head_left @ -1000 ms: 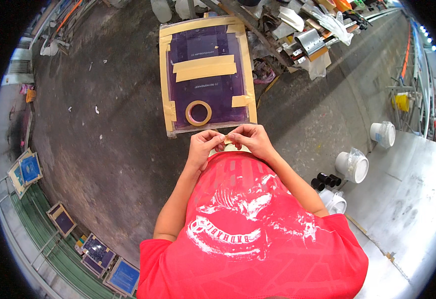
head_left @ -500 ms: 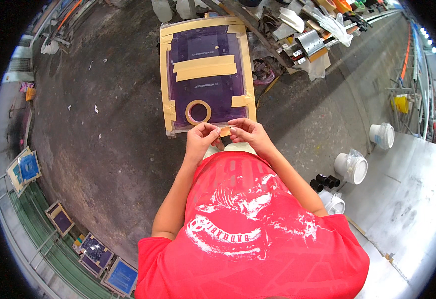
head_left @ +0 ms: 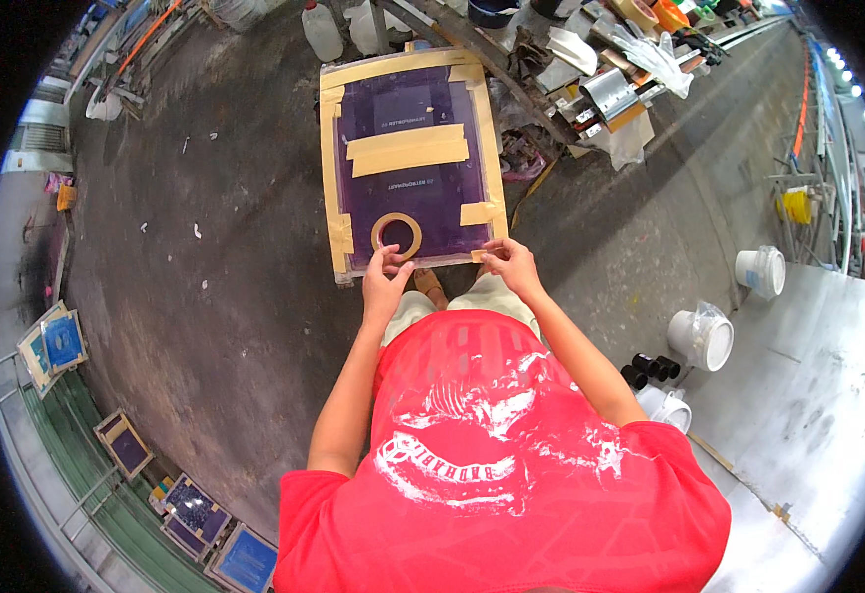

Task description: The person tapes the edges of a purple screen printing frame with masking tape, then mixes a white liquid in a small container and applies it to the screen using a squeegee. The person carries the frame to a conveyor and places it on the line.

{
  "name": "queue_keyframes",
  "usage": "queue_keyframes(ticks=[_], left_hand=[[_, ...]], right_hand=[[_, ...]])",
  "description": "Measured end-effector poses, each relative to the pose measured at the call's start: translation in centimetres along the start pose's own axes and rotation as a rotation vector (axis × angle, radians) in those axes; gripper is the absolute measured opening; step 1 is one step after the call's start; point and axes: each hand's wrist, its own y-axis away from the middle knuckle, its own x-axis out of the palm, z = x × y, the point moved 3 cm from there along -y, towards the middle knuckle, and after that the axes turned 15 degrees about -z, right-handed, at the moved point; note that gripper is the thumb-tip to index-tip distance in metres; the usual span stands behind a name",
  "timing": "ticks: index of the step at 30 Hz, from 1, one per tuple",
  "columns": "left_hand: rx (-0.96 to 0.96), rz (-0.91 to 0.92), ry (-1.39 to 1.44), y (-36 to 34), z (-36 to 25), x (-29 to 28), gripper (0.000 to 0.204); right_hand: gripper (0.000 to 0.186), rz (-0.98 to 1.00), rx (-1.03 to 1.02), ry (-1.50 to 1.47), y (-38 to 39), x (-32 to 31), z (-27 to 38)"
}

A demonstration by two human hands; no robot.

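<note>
A screen-printing frame (head_left: 442,206) with a dark purple mesh lies before me, its edges covered with cream masking tape. Wide tape strips (head_left: 408,148) cross its middle. On the near left of the mesh rests a roll of masking tape (head_left: 417,237). My left hand (head_left: 385,282) is at the roll's near edge, fingers apart; whether they touch it is hard to tell. Over the frame's near right corner, my right hand (head_left: 513,267) pinches a small piece of masking tape (head_left: 478,255) between thumb and fingers.
Scrap, gloves and metal parts (head_left: 610,94) are heaped at the far right. White buckets (head_left: 701,338) and black cylinders (head_left: 655,367) stand to my right. More screens (head_left: 245,561) lean at the lower left. A plastic jug (head_left: 322,32) stands beyond the frame.
My hands have moved apart from the small tape piece they both held. The left went to the tape roll; the right kept the piece and moved right, to the frame's near corner.
</note>
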Motion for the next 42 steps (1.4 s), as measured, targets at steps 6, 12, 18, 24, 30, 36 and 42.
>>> queue_keyframes(ticks=[6,12,18,24,30,36,42], left_hand=[[0.579,-0.165,-0.617,-0.6,0.0,0.1,0.05],[0.698,-0.184,-0.736,-1.9,1.2,0.2,0.028],[0.556,0.006,-0.496,1.0,-1.3,0.2,0.027],[0.52,0.024,-0.377,3.6,-1.2,1.4,0.032],[0.491,0.187,-0.426,3.7,-1.3,1.6,0.03],[0.604,0.181,-0.445,3.0,-2.6,0.6,0.034],[0.274,0.231,-0.437,-0.5,-2.4,-1.7,0.044]], right_hand=[[0.022,0.001,-0.015,-0.002,-3.1,2.2,-1.8],[0.033,-0.353,-0.546,0.467,-2.8,1.8,0.3],[0.045,0.097,-0.563,0.033,1.1,4.6,1.4],[0.052,0.246,-0.434,0.045,2.4,5.5,1.3],[0.041,0.325,-0.14,0.034,2.2,4.5,0.2],[0.021,0.386,0.184,-0.187,1.9,3.6,-0.5],[0.02,0.168,0.178,-0.292,1.7,2.7,0.4]])
